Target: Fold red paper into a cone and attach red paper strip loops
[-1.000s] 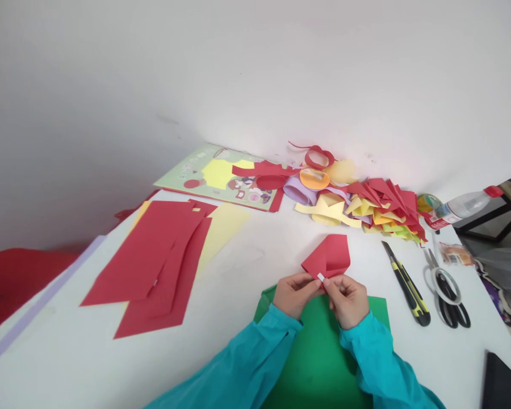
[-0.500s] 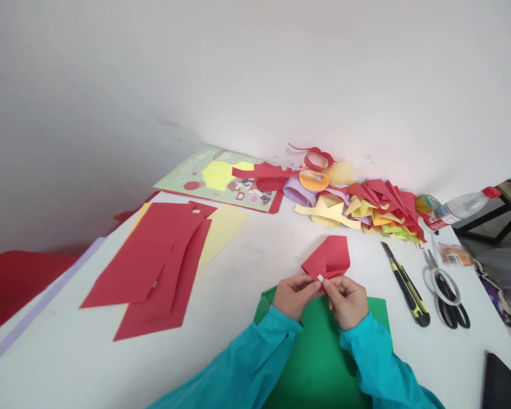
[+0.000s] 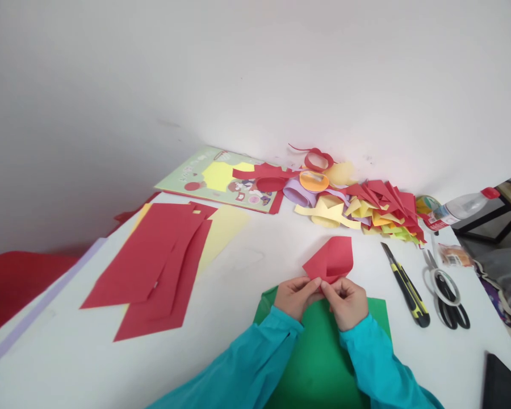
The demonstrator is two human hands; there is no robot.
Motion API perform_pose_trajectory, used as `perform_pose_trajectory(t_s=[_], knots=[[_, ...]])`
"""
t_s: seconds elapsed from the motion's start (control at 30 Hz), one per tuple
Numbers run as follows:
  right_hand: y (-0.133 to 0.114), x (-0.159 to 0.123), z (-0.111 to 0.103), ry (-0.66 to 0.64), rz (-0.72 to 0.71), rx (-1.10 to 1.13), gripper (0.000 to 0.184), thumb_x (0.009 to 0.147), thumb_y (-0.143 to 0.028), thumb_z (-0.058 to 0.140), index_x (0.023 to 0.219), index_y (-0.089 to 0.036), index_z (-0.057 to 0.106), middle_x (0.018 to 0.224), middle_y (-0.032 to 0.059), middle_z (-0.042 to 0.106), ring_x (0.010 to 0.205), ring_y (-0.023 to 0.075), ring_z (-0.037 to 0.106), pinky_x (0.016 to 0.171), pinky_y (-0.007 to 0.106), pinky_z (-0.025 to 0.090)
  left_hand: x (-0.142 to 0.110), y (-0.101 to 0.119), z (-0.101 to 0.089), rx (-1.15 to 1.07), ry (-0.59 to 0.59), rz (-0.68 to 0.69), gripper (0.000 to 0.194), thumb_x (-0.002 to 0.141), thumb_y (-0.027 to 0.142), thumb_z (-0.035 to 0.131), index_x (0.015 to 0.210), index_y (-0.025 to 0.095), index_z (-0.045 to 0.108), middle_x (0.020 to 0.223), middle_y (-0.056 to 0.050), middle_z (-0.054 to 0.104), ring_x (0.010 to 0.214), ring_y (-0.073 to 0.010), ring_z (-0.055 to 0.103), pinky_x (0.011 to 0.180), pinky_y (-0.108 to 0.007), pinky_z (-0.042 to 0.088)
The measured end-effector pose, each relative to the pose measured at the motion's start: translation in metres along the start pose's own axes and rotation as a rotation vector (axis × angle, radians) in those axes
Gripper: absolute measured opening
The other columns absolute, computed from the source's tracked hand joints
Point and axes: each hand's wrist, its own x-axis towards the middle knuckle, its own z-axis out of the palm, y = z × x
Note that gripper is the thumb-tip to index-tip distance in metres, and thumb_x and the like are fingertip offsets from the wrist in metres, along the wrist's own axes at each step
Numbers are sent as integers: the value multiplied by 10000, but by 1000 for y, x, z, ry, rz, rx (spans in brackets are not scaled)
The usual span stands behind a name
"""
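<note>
A small folded piece of red paper [image 3: 333, 257] is pinched at its near edge between both hands. My left hand [image 3: 296, 296] grips it from the left, thumb on top and fingers curled. My right hand [image 3: 348, 301] holds the same edge from the right, its thumb tip close to the left thumb. Whatever lies beneath the thumbs is hidden. Both hands are above a green sheet [image 3: 319, 352] at the table's near edge. The far end of the red paper bulges open and points away from me.
Red paper sheets [image 3: 149, 255] lie on the left. A yellow-black utility knife [image 3: 406, 287], scissors [image 3: 452, 315] and a white tape roll [image 3: 445, 286] are on the right. Behind are folded paper pieces [image 3: 383, 207], an illustrated board [image 3: 187, 173] and a plastic bottle [image 3: 464, 207].
The small white tab that showed between my fingertips is no longer visible; my thumbs now press together over that spot. The red paper's far end has shifted slightly right.
</note>
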Motion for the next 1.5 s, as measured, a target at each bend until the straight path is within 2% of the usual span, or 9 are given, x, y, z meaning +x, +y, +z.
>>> perform_pose_trajectory(t_s=[0.17, 0.33, 0.5, 0.67, 0.8, 0.93, 1.17, 1.33, 1.5], knots=[[1, 2, -4, 5, -12, -96, 467, 693, -560, 559, 421, -205, 424, 329, -47, 437, 344, 89, 374, 385, 220, 321, -1, -2, 0, -55, -18, -56, 269, 476, 312, 806, 537, 106, 644, 482, -37, 628, 516, -181, 627, 594, -322, 536], [-2, 3, -6, -26, 78, 17, 535, 767, -627, 404, 500, -186, 550, 314, -41, 438, 284, 83, 356, 336, 215, 285, -3, -2, 1, -34, -34, -12, 276, 498, 318, 797, 591, 88, 678, 583, -79, 676, 587, -206, 649, 671, -362, 547], [-3, 3, -8, 5, 81, 26, 541, 757, -643, 408, 519, -181, 557, 315, -38, 443, 277, 89, 363, 317, 218, 265, -3, -3, 2, -80, -34, 29, 246, 527, 310, 785, 595, 97, 682, 614, -69, 687, 611, -192, 648, 702, -360, 551], [0, 5, -9, 6, -27, -50, 513, 771, -592, 440, 449, -194, 460, 340, -43, 431, 326, 82, 377, 361, 213, 292, -2, 1, 3, -131, -8, 80, 239, 534, 302, 784, 613, 102, 680, 630, -66, 692, 651, -190, 657, 738, -345, 549], [6, 6, -5, 21, -104, -102, 475, 716, -561, 543, 438, -196, 420, 364, -57, 413, 367, 76, 357, 396, 213, 298, -2, -2, 3, -172, -8, 27, 243, 536, 300, 786, 559, 104, 644, 575, -50, 672, 647, -187, 662, 779, -352, 536], [10, 7, -3, 18, -91, -115, 474, 702, -557, 562, 431, -201, 407, 359, -56, 417, 369, 78, 356, 394, 212, 300, 0, -10, 1, -187, 20, 15, 273, 455, 265, 824, 582, 99, 648, 615, -56, 685, 682, -204, 666, 816, -371, 523], [5, 6, -4, -70, -37, 14, 484, 788, -555, 447, 464, -196, 457, 348, -49, 436, 326, 77, 364, 363, 212, 290, 1, -7, -1, -137, 38, 19, 306, 440, 268, 829, 612, 84, 656, 592, -65, 680, 617, -183, 657, 708, -312, 553], [10, 7, -2, -60, -107, -86, 468, 733, -538, 539, 437, -198, 417, 361, -52, 425, 368, 78, 361, 395, 209, 298, 0, -2, 1, -160, 70, -13, 293, 435, 254, 829, 592, 101, 634, 626, -69, 693, 656, -198, 667, 723, -323, 552], [10, 7, -3, -77, -107, -86, 473, 786, -529, 468, 450, -197, 431, 348, -52, 432, 350, 79, 375, 399, 210, 306, 0, 2, 1, -130, 47, -3, 279, 457, 279, 815, 575, 98, 639, 594, -68, 683, 623, -191, 658, 643, -297, 554]])
